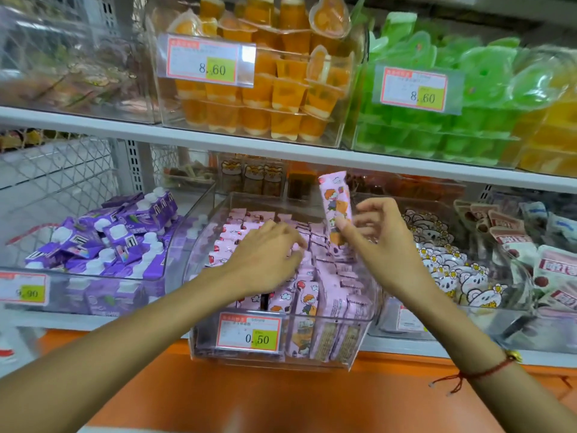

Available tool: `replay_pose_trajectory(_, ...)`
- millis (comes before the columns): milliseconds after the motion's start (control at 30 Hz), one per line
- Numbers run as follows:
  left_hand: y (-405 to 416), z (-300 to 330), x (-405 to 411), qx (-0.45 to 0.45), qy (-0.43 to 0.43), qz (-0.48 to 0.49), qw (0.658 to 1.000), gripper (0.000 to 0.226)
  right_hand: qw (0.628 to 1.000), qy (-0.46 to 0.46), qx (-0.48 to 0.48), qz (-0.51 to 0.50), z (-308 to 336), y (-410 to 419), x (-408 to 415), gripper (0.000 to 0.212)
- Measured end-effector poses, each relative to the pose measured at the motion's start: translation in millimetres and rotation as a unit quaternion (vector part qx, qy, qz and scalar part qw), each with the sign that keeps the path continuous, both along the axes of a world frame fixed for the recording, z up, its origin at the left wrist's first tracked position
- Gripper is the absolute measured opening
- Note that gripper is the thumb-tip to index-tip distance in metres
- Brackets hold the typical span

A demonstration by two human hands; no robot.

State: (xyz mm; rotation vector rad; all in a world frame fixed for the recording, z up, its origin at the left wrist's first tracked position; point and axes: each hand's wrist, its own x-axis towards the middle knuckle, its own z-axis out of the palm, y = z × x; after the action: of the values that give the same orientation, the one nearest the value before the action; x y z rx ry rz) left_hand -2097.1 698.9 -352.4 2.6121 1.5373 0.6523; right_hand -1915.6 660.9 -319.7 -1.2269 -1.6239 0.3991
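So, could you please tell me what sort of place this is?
Most likely a snack shop: shelves carry clear bins of jelly cups and packets, with price tags. The right hand holds a pink packet over one bin.

Bright even light; edges blurred (perhaps motion), wide-angle bowing.

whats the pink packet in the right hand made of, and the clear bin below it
The pink packet, pinched in the right hand, looks like thin printed plastic film, slightly glossy, with a flat sealed top end. Whether it is foil-lined cannot be told. The clear bin looks like rigid transparent plastic, likely acrylic, smooth and shiny: the packets inside show through its walls and its edges catch light.
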Motion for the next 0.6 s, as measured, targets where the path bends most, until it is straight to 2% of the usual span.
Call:
replay_pose_trajectory(67, -1, -4, 1, 0.001, 0.075, -0.017, 0.997, 0.034, 0.998, 0.045, -0.034, 0.038, 3, 4, -1, 0.047)
replay_pose_trajectory(133, -5, -8, 1, -0.001, 0.094, -0.030, 0.995, 0.035, 0.994, 0.063, -0.066, 0.066, 3, 8, -4, 0.039)
replay_pose_trajectory(233, -17, -11, -5, -0.007, 0.050, -0.050, 0.997, 0.035, 0.991, 0.054, -0.087, 0.085, -1, 14, -10, 0.028)
replay_pose_trajectory(367, -35, -13, -11, -0.007, 0.001, -0.080, 0.997, 0.033, 0.992, -0.007, -0.109, 0.067, -7, 21, -16, 0.028)
replay_pose_trajectory(467, -42, -18, -15, -0.012, -0.013, -0.093, 0.995, 0.033, 0.987, -0.034, -0.147, 0.063, -7, 25, -16, 0.037)
replay_pose_trajectory(567, -43, -20, -18, -0.011, -0.031, -0.098, 0.995, 0.033, 0.980, -0.104, -0.134, 0.108, -9, 26, -17, 0.056)
replay_pose_trajectory(600, -44, -20, -19, -0.015, -0.037, -0.099, 0.994, 0.033, 0.977, -0.128, -0.121, 0.123, -11, 26, -17, 0.056)
